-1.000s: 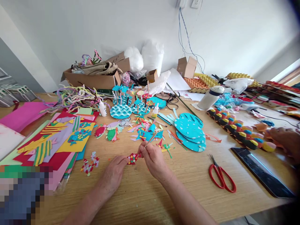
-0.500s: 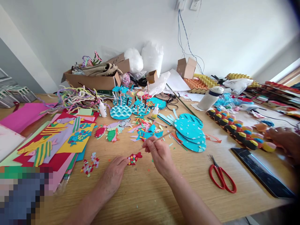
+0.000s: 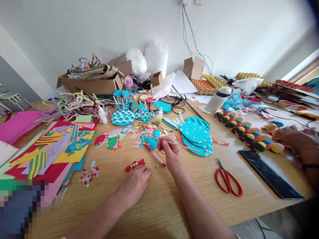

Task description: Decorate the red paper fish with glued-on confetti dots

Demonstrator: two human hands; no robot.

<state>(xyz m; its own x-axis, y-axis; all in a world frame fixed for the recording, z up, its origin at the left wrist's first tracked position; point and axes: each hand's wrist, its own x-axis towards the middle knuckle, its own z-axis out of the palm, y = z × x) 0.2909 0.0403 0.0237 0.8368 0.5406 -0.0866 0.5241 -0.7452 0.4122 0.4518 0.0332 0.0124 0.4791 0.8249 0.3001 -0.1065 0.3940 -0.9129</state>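
Between finger and thumb of my right hand (image 3: 172,154) is a thin wooden stick (image 3: 184,145), slanting down to the right. My left hand (image 3: 137,182) is on the table just below a red paper fish (image 3: 135,165) with coloured dots. Its fingers are bent together and pointed down, and what they hold, if anything, is hidden. Close by the right hand lies a pen with a red end (image 3: 157,157). Small paper scraps (image 3: 157,166) are scattered between the two hands. A heap of tiny paper dots (image 3: 88,175) sits to the left.
Red-handled scissors (image 3: 228,181) and a black tablet-like slab (image 3: 270,174) lie on the right. Behind are blue paper discs (image 3: 196,134), glue bottles (image 3: 159,116) and cut paper fish (image 3: 114,139). Paper sheets (image 3: 47,149) cover the left. At far right another person's hand (image 3: 291,139) reaches in.
My left hand has let go of the red fish and shifted right, below it. The right hand with the stick has tilted it flatter, and the pen now shows. The view has turned slightly.
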